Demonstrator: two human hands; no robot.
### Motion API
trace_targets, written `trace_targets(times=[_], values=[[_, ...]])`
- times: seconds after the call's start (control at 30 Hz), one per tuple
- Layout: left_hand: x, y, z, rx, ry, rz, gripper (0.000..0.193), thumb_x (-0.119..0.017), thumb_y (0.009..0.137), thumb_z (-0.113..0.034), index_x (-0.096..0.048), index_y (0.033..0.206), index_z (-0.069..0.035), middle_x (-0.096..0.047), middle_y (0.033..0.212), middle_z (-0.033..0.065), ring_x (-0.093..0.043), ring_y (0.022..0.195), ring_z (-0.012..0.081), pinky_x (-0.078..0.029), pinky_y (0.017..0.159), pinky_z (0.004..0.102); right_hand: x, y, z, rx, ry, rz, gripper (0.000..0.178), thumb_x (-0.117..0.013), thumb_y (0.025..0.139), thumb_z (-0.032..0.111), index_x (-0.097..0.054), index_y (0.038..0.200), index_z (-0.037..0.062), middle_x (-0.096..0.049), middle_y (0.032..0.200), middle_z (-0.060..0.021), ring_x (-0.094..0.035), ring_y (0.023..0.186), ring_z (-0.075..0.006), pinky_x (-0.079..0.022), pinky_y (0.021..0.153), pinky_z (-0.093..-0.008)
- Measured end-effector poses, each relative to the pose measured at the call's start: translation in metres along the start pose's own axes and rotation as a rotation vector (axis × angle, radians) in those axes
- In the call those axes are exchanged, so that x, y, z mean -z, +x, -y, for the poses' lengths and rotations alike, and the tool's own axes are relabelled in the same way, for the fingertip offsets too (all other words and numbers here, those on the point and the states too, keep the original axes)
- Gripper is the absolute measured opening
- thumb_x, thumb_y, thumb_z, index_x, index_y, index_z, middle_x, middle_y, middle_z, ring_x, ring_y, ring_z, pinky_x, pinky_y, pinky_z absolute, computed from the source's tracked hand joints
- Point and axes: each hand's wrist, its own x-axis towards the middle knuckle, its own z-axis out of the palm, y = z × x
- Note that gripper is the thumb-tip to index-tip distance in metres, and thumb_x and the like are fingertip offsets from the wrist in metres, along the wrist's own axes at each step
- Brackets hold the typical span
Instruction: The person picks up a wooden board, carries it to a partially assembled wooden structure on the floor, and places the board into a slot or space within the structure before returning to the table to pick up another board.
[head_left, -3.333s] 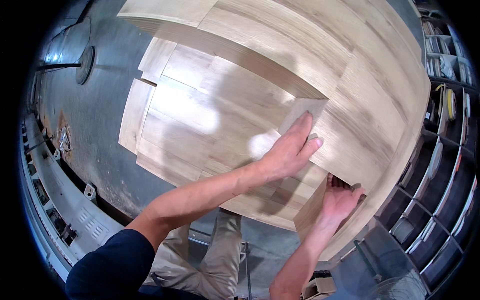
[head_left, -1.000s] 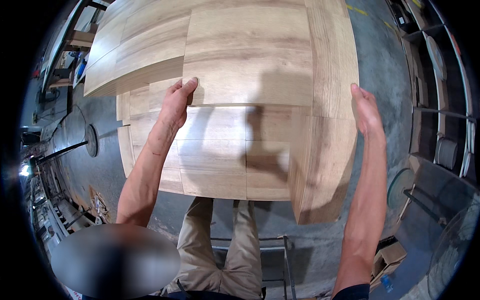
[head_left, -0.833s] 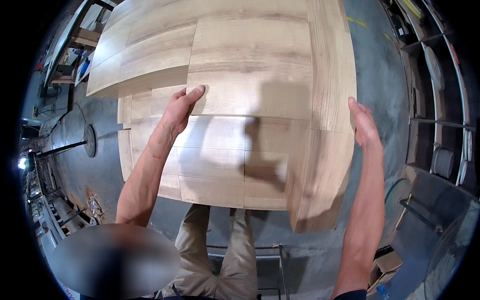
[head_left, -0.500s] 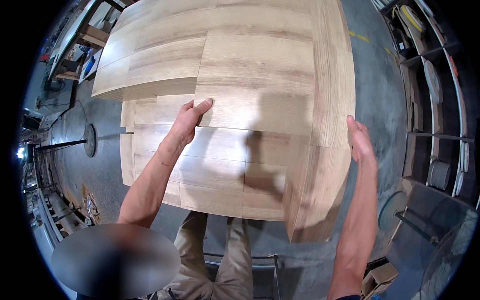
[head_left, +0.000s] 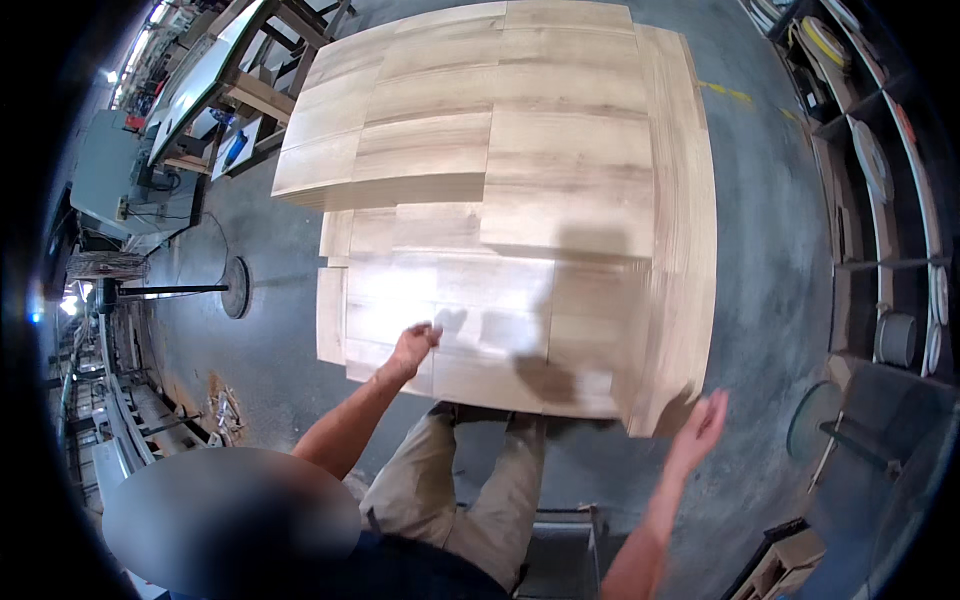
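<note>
Wood-grain boards [head_left: 570, 150] lie in a large stepped stack in front of me, with a lower level on the near left and a long raised row [head_left: 685, 170] along the right side. My left hand [head_left: 415, 350] hovers over the near part of the lower boards [head_left: 390, 300], fingers loosely bent, holding nothing. Just off the near right corner of the stack is my right hand [head_left: 703, 428], its fingers somewhat apart and slightly blurred. Nothing shows in it, and it appears clear of the boards.
At the right stands a dark shelf rack [head_left: 880, 250] holding rolls of edging. A round-based stand [head_left: 235, 288] is on the grey floor to the left. Beyond it is a workbench [head_left: 215, 70]. A metal frame [head_left: 565, 525] stands by my legs.
Both hands have left the boards and drawn back toward me: the left from a board's near-left corner, the right from the right edge. The view has shifted, placing the stack further right.
</note>
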Motion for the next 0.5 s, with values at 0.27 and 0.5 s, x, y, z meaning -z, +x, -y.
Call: trace_targets(times=[0.27, 0.5], values=[[0.064, -0.096, 0.090, 0.184, 0.464, 0.350, 0.029, -0.064, 0.081, -0.030, -0.068, 0.088, -0.003, -0.064, 0.074, 0.0065, -0.058, 0.061, 0.0145, -0.046, 0.053, 0.0287, 0.066, -0.408, -0.060, -0.596, 0.314, -0.204, 0.027, -0.058, 0.092, 0.023, -0.058, 0.100, -0.0023, -0.061, 0.091, -0.0075, -0.057, 0.086, -0.0138, -0.048, 0.077, -0.0286], [0.055, -0.050, 0.061, -0.027, 0.500, 0.682, 0.016, -0.052, 0.084, -0.015, -0.059, 0.074, -0.006, -0.059, 0.071, 0.0036, -0.052, 0.055, 0.0115, -0.044, 0.051, 0.0278, 0.012, -0.664, 0.005, -0.823, 0.633, -0.687, 0.033, -0.059, 0.092, 0.016, -0.055, 0.117, -0.0050, -0.065, 0.097, -0.0122, -0.062, 0.083, -0.0183, -0.052, 0.077, -0.0311]])
